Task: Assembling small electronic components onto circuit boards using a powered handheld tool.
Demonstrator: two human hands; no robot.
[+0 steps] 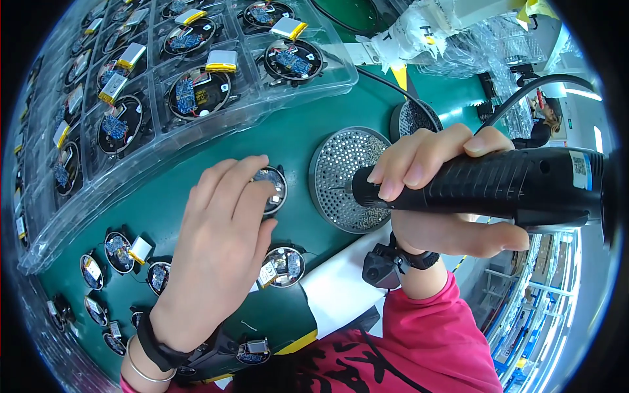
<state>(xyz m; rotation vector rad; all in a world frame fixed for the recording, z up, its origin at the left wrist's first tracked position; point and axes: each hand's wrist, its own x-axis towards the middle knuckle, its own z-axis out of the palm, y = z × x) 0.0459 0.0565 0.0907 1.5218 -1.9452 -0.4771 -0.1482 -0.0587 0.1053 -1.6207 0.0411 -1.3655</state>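
Round unit point(279, 190) (partly hidden) under left fingers point(255, 196)

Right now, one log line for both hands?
left hand: fingertips at round circuit-board housing | right hand: gripping black electric screwdriver | screwdriver nose: overlapping perforated dish in view

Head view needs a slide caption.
Right hand holds a black power tool above a perforated dish; left hand touches a round circuit-board unit.

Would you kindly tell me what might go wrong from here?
The black power tool, held by the right hand, reaches over the perforated dish; a bump might scatter its small metal pieces. The left hand partly covers a round unit, so a tool slip might hurt that hand.
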